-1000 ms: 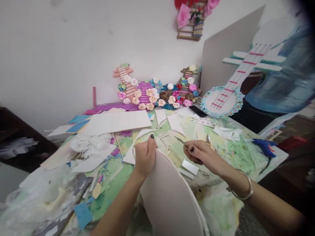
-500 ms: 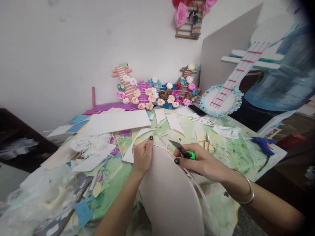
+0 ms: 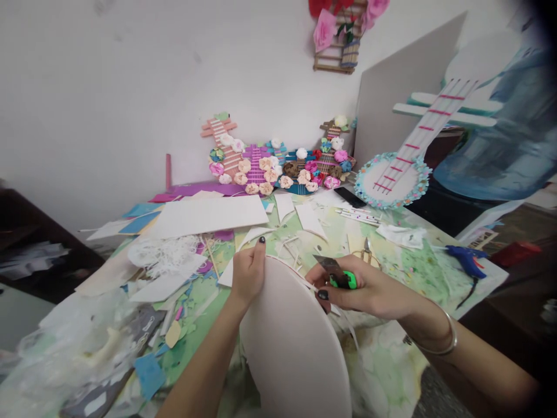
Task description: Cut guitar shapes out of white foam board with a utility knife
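Note:
A large white board with a curved edge (image 3: pixel 296 342) stands tilted up in front of me. My left hand (image 3: pixel 249 270) grips its upper left rim, thumb on top and the other fingers hidden behind. In my right hand (image 3: pixel 357 287) is a utility knife with a green part (image 3: pixel 343 280), its dark blade pointing up and left. The right thumb and fingertips are at the board's right edge, by a thin white strip (image 3: pixel 350 331) that hangs down there. Whether the fingers also pinch that strip I cannot tell.
Small gold-handled scissors (image 3: pixel 368 253) lie beyond my right hand, and a blue glue gun (image 3: pixel 467 260) at the right. A white sheet (image 3: pixel 213 215), a phone (image 3: pixel 349 197) and white shavings (image 3: pixel 167 255) cover parts of the table. A decorated lute model (image 3: pixel 394 174) leans at the back right.
My right hand with the knife has shifted right and slightly down along the board's edge. The left hand and the board have moved a little left.

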Demonstrator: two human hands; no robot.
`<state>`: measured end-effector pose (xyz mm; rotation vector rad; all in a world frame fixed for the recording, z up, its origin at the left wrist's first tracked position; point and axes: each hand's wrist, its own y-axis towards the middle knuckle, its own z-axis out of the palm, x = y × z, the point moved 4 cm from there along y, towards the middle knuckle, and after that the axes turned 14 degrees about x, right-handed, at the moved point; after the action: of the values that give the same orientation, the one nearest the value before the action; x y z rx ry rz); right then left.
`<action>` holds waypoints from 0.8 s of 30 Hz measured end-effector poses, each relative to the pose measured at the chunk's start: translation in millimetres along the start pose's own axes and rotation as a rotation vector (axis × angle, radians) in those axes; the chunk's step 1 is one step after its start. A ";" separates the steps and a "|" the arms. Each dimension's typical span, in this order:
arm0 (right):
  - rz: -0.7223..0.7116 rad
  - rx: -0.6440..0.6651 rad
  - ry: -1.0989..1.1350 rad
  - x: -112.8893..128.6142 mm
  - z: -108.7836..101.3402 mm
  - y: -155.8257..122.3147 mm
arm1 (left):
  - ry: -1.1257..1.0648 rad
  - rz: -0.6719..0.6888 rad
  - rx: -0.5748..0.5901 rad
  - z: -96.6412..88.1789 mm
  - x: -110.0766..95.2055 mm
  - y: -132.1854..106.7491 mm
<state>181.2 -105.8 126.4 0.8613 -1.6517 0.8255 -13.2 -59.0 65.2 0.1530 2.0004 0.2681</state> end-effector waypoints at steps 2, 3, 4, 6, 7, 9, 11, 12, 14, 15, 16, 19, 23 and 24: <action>-0.018 0.009 -0.033 -2.6 -2.7 0.8 | -0.002 0.004 0.011 0.8 0.1 0.6; -0.042 0.020 -0.052 -4.0 -4.1 1.8 | -0.002 0.006 0.017 1.3 0.2 0.9; -0.073 0.035 -0.071 -5.4 -5.6 3.1 | -0.001 0.009 0.023 2.0 0.2 1.2; -0.139 0.067 -0.101 -7.7 -8.3 6.3 | 0.005 0.014 0.038 3.9 0.0 1.9; -0.159 0.077 -0.115 -8.7 -9.6 8.1 | 0.007 0.015 0.045 4.9 -0.2 2.1; -0.170 0.068 -0.141 -10.1 -12.3 11.5 | 0.003 0.020 0.057 6.6 -0.7 2.2; -0.152 0.020 -0.187 -10.5 -14.9 14.0 | -0.010 0.028 0.067 7.7 -1.4 2.0; -0.142 -0.011 -0.220 -10.3 -15.8 14.8 | -0.019 0.031 0.072 8.0 -1.5 1.9; -0.135 -0.071 -0.289 -9.9 -16.5 15.3 | -0.031 0.027 0.071 7.7 -0.8 1.7; -0.138 -0.095 -0.323 -9.9 -16.2 15.0 | -0.035 0.023 0.066 7.3 -0.1 1.7; -0.142 -0.117 -0.358 -10.2 -15.6 14.5 | -0.038 0.018 0.061 6.8 0.8 1.9; -0.156 -0.226 -0.481 -11.8 -13.2 11.3 | -0.037 0.007 0.050 6.0 3.5 2.8; -0.180 -0.409 -0.645 -13.5 -5.1 4.6 | -0.001 0.002 0.028 5.2 4.4 2.8; -0.171 -0.457 -0.663 -14.9 -2.4 2.1 | 0.015 0.001 0.020 4.7 4.2 2.5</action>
<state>183.4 -100.7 112.2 0.9808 -2.1798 0.0081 -10.8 -55.1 60.3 0.1648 2.0179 0.2505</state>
